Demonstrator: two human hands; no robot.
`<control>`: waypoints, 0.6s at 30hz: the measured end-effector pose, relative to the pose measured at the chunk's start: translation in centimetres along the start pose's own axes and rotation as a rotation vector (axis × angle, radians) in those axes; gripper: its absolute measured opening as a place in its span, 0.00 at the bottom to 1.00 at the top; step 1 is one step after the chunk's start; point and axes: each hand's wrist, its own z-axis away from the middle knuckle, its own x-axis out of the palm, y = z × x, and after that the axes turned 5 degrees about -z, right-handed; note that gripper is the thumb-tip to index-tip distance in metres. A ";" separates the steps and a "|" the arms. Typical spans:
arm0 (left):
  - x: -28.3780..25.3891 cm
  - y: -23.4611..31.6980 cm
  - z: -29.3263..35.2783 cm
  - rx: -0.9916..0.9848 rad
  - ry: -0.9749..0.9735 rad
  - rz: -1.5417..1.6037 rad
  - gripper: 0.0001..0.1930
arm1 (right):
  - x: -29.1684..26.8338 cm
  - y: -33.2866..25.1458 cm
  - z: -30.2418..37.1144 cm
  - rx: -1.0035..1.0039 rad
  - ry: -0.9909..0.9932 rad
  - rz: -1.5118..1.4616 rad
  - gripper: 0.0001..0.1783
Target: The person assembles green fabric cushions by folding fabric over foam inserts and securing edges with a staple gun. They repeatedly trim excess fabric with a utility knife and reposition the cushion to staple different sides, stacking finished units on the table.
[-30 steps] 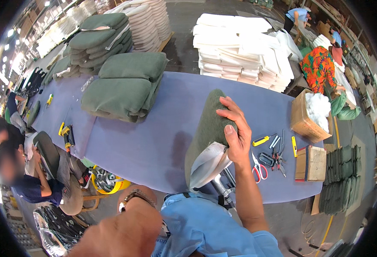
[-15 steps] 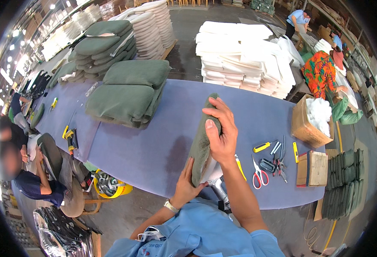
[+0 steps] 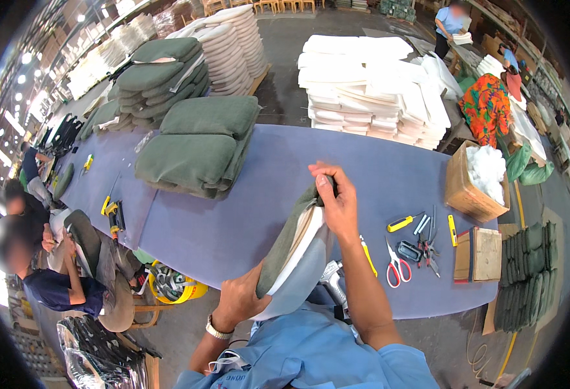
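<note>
The left hand grips the cushion's low end. The right hand pinches its top. The cushion stands on edge at the near side of the table. Scissors lie beside it, green cushions farther back.

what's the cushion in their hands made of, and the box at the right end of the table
Cushion: a green, matte, soft-napped fabric cover, probably velvet-like, over a pale foam-looking slab showing at its open edge. Box: plain brown cardboard, dull finish, holding fluffy white stuffing, likely fibre fill.
</note>
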 end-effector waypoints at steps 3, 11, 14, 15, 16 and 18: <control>0.9 -1.3 0.3 -0.019 -0.092 -0.083 0.41 | 0.1 6.7 2.7 0.228 0.016 0.149 0.16; 4.4 -2.4 0.2 -0.059 -0.343 -0.161 0.40 | -3.1 11.0 10.1 0.456 -0.042 0.227 0.24; 5.5 -2.2 -1.6 -0.014 -0.477 -0.137 0.39 | -5.1 8.2 10.8 0.575 -0.011 0.247 0.24; 5.3 -1.7 -2.8 0.041 -0.438 -0.121 0.35 | -6.5 8.4 11.6 0.563 0.017 0.272 0.23; 5.9 -1.3 -3.3 0.104 -0.408 -0.017 0.33 | -8.1 8.7 12.8 0.551 0.042 0.298 0.22; 6.5 0.0 -5.0 0.196 -0.278 0.111 0.29 | -11.4 8.8 14.5 0.528 0.115 0.373 0.20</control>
